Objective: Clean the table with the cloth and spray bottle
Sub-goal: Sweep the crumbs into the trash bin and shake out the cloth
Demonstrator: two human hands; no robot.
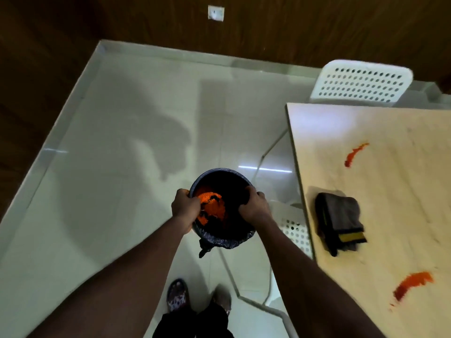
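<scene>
Floor [136, 123]: pale tile, high gloss — it carries streaks of reflected light and clear shadows. Wall [292, 25]: dark wood-grain panelling, dull sheen. Table [395, 181]: light top with faint marble-like veining, smooth, satin finish; two red-orange smears [412, 284] lie on it, wet-looking and pasty. Cloth [341, 215]: dark grey fabric, folded, soft and matt, with a yellow sponge-like edge showing at one corner. Chair [361, 81]: white perforated plastic, smooth. Bin [220, 206]: lined with thin dark plastic film, crinkled and slightly shiny at the rim — the orange mass [211, 203] inside looks coarse and crumbly.
</scene>
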